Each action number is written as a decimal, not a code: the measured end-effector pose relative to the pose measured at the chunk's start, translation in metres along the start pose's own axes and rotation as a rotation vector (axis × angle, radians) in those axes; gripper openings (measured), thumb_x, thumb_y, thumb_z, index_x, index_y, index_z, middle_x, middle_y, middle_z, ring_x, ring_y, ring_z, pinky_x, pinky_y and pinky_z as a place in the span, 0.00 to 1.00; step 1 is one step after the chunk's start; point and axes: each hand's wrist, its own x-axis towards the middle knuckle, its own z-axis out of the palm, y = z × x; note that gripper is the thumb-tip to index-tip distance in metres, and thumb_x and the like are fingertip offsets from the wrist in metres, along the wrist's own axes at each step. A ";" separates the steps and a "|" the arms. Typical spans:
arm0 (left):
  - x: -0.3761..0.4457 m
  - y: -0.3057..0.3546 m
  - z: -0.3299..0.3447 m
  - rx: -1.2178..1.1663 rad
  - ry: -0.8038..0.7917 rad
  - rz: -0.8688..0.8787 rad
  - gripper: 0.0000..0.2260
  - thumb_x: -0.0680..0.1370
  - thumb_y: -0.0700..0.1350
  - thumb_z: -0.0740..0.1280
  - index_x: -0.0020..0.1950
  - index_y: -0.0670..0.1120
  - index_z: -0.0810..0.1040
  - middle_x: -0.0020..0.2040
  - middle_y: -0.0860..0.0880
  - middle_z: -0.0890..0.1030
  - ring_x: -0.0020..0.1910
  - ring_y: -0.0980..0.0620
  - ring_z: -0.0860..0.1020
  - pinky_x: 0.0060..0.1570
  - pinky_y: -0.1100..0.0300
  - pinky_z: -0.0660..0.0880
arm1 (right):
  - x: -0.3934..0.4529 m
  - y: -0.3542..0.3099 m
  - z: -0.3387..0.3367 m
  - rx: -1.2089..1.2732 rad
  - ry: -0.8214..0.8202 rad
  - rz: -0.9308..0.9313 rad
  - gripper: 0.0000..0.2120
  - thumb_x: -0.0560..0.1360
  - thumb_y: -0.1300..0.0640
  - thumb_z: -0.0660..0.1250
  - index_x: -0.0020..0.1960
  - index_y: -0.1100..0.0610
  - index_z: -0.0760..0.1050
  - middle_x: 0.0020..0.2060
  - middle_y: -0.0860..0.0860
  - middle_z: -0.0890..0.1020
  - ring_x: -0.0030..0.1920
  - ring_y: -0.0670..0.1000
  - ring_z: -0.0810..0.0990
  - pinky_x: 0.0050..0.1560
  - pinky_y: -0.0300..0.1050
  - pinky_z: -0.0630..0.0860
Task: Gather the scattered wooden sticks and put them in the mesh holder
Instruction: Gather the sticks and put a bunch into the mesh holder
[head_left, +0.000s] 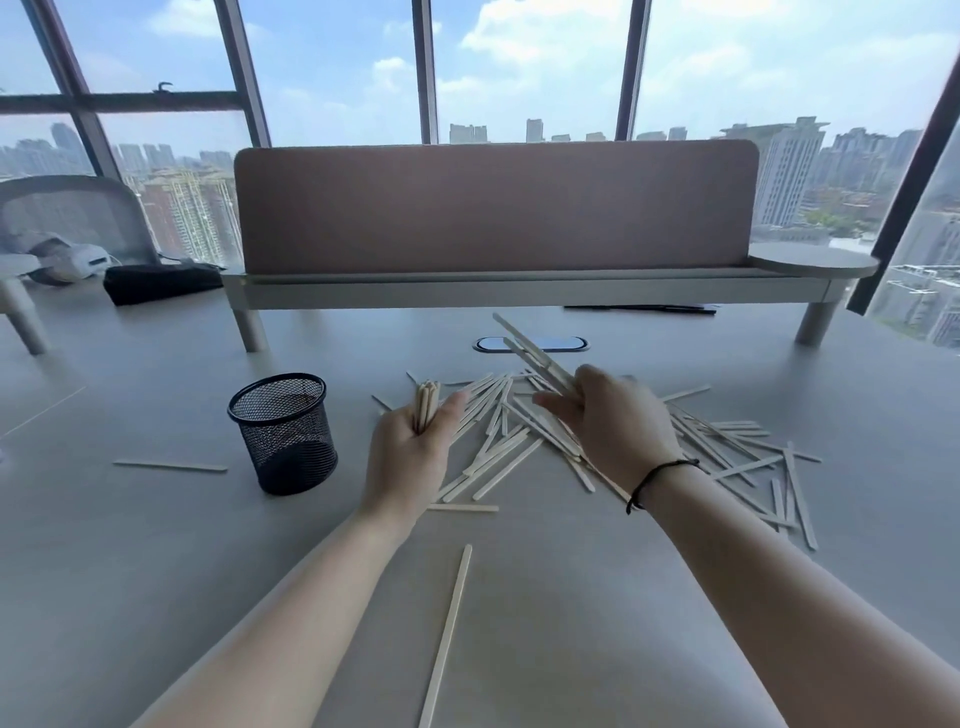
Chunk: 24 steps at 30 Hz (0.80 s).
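Sticks (498, 457): light, stiff, slick, so they fan out; grab mid-length. Left hand (410, 447) clenches an upright bundle (426, 408), right hand (608, 415) pinches a few; pile beneath both. Mesh holder (283, 431) just left of the left grip.

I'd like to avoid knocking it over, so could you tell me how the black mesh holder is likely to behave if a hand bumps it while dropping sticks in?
The mesh holder is open wire mesh and seems to hold no sticks, so it is probably light and would slide or tip easily. It stands upright on the smooth table, which likely offers little grip. Being round, it could roll if toppled.
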 end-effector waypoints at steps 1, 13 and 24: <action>0.000 0.000 0.000 -0.005 0.007 -0.002 0.33 0.72 0.63 0.68 0.32 0.34 0.60 0.27 0.38 0.58 0.27 0.46 0.59 0.27 0.48 0.59 | 0.004 -0.009 -0.004 0.102 0.016 -0.009 0.26 0.76 0.35 0.64 0.33 0.54 0.60 0.25 0.48 0.69 0.29 0.57 0.70 0.29 0.48 0.61; 0.005 0.001 0.001 -0.309 0.079 -0.209 0.23 0.80 0.46 0.69 0.33 0.34 0.66 0.23 0.47 0.59 0.21 0.51 0.56 0.26 0.61 0.56 | 0.014 -0.069 0.009 1.164 0.021 0.176 0.30 0.76 0.44 0.69 0.36 0.67 0.59 0.29 0.57 0.62 0.29 0.56 0.57 0.30 0.54 0.55; 0.001 -0.001 0.005 -0.145 0.058 -0.111 0.25 0.80 0.49 0.68 0.31 0.33 0.69 0.23 0.41 0.68 0.23 0.48 0.67 0.25 0.62 0.66 | -0.017 -0.055 0.044 1.071 -0.068 0.155 0.29 0.77 0.48 0.70 0.31 0.68 0.63 0.22 0.60 0.68 0.23 0.56 0.68 0.28 0.55 0.65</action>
